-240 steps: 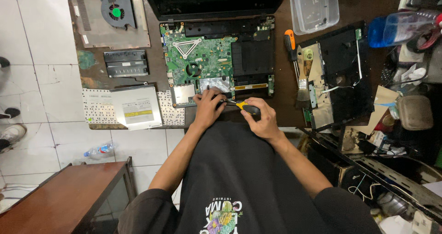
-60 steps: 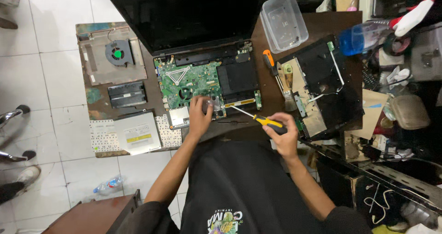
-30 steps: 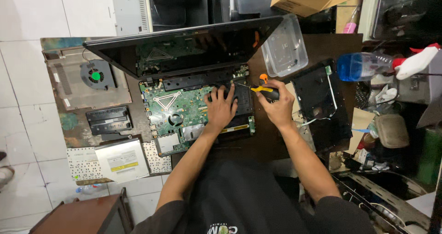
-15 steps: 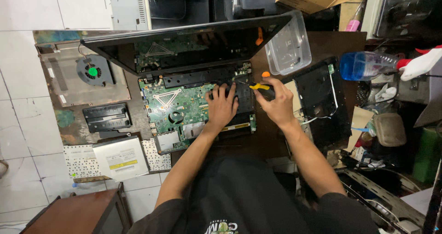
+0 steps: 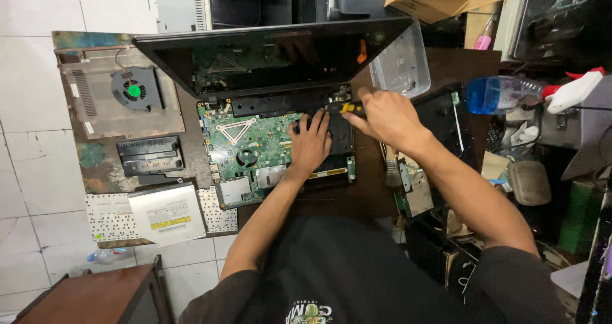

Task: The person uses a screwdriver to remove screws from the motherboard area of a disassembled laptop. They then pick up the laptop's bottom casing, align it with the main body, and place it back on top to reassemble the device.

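I saw the green motherboard (image 5: 255, 147) lying in the opened laptop's base, just below the tilted screen (image 5: 274, 56). My left hand (image 5: 310, 144) lay spread flat on the motherboard's right part. Just right of it, my right hand (image 5: 382, 115) was clenched around a yellow-handled screwdriver (image 5: 350, 108), tip at the board's upper right corner.

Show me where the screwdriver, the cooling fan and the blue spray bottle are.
screwdriver (image 5: 349, 107), head view, on the yellow and black handle beside the right hand.
cooling fan (image 5: 134, 91), head view, on its green hub.
blue spray bottle (image 5: 497, 94), head view, on its blue body.
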